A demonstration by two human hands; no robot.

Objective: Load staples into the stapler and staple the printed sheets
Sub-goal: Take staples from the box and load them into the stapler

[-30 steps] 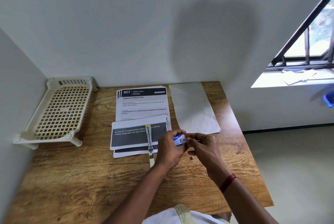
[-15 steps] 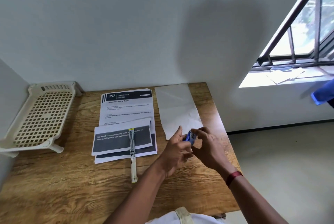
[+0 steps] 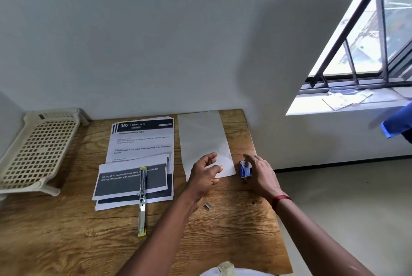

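Observation:
The stapler [image 3: 142, 201] lies opened out flat, its silver channel facing up, partly on the printed sheets [image 3: 140, 142] and partly on the wooden table [image 3: 66, 242]. A small strip of staples [image 3: 207, 205] rests on the table just below my left wrist. My left hand [image 3: 205, 174] hovers open and holds nothing, over the near corner of a blank white sheet [image 3: 201, 135]. My right hand [image 3: 262, 175] holds the small blue staple box [image 3: 244, 169] upright on the table by the right edge.
A cream plastic lattice tray [image 3: 38, 151] stands at the table's far left against the wall. The table's right edge drops to the floor. Loose papers [image 3: 346, 97] lie on a window sill at right. Something blue [image 3: 399, 124] shows at the frame's right edge.
My hands were together holding the staple box above the table. They have parted: the right has carried the box down to the table's right side and the left has opened.

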